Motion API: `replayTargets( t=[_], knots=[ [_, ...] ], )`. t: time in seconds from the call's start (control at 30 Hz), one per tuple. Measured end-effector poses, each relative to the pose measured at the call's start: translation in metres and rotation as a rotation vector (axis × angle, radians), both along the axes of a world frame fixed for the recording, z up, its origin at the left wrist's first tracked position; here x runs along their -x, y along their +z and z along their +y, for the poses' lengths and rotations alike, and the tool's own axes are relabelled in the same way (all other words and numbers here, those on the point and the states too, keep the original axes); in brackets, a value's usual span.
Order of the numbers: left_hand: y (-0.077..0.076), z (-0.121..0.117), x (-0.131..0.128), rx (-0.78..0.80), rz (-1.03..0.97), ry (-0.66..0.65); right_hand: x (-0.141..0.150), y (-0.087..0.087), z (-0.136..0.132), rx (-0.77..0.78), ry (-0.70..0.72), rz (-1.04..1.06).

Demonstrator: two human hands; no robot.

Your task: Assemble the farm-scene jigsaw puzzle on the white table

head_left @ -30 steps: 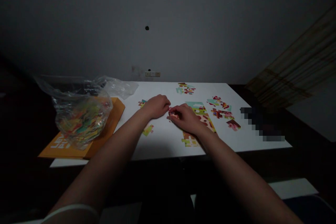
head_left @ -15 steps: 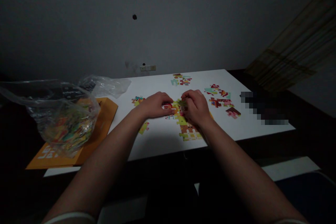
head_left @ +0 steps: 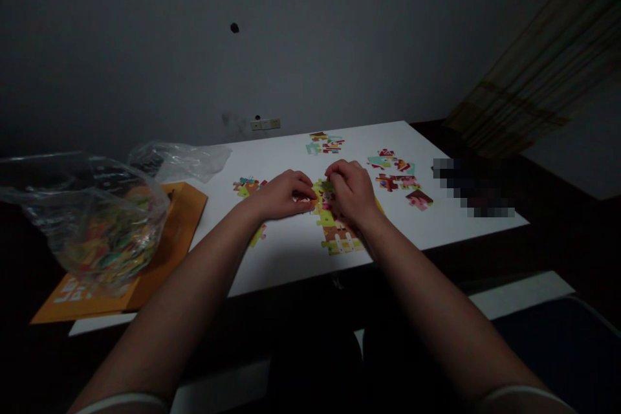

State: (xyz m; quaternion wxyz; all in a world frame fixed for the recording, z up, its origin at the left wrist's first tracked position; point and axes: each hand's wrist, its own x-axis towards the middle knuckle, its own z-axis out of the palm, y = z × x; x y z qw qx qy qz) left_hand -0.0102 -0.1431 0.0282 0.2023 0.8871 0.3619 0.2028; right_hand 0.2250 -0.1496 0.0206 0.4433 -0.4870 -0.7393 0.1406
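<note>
A partly assembled jigsaw puzzle (head_left: 339,242), with a brown field and white fence along its near side, lies on the white table (head_left: 286,265). My left hand (head_left: 286,195) is at its left edge, thumb and fingers closed around a small red-and-white puzzle piece (head_left: 305,199), partly hidden. My right hand (head_left: 353,191) bends over the upper part of the puzzle, its fingertips closed on the yellow-green section and covering much of the picture. Just left of my left hand are loose puzzle pieces (head_left: 248,186), and another yellow-green piece (head_left: 258,235) shows beside my forearm.
A clear plastic bag (head_left: 116,233) full of pieces rests on an orange folder (head_left: 187,207) at the left. Crumpled clear plastic (head_left: 194,160) lies behind it. More puzzle pieces sit at the back (head_left: 324,143) and right (head_left: 395,181). A pixelated dark patch covers the table's right edge.
My right hand has moved from the small red piece up onto the puzzle's upper part. My left hand has come to grip the red piece at the puzzle's left edge. The view has shifted.
</note>
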Motion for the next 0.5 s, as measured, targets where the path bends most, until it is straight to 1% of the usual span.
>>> replayTargets(
  t=[0.2, 0.5],
  knots=[
    [0.0037, -0.0041, -0.0021, 0.007, 0.058, 0.009, 0.004, 0.0026, -0.0031, 0.036, 0.047, -0.151],
    [0.0091, -0.0068, -0.0032, 0.023, 0.136, 0.016, 0.0043, 0.0038, -0.0054, 0.027, 0.076, -0.207]
  ],
)
